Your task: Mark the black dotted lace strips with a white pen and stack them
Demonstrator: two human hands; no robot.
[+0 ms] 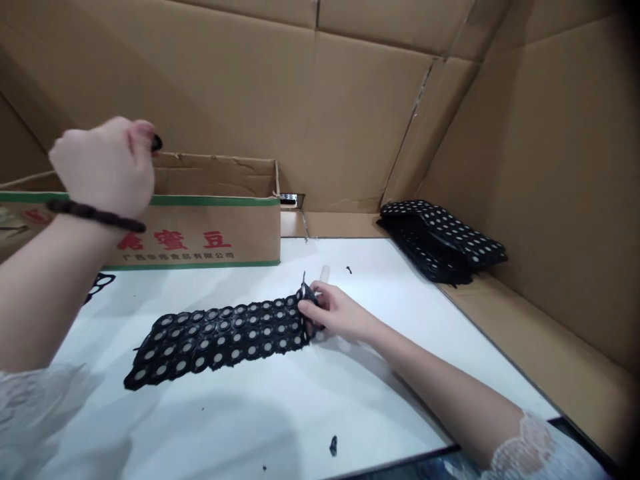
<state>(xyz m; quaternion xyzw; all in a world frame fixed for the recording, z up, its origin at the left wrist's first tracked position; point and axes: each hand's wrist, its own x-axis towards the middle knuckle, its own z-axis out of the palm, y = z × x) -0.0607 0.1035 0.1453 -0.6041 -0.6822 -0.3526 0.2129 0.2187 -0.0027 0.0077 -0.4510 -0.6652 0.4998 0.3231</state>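
Note:
A long black sheet (220, 340) with rows of round pale spots lies on the white table. My right hand (327, 310) pinches its right end, where a thin metal-looking piece stands up. Raised in front of the printed carton, my left hand (107, 163) is closed around a small black piece (157, 143), most of which the fingers hide. A dark braided band (95, 215) circles the left wrist.
The open carton (210, 233) with red characters stands at the back left. Folded black spotted sheets (443, 240) lie at the back right. Cardboard walls surround the white table (240, 420), which bears small black scraps (333, 446).

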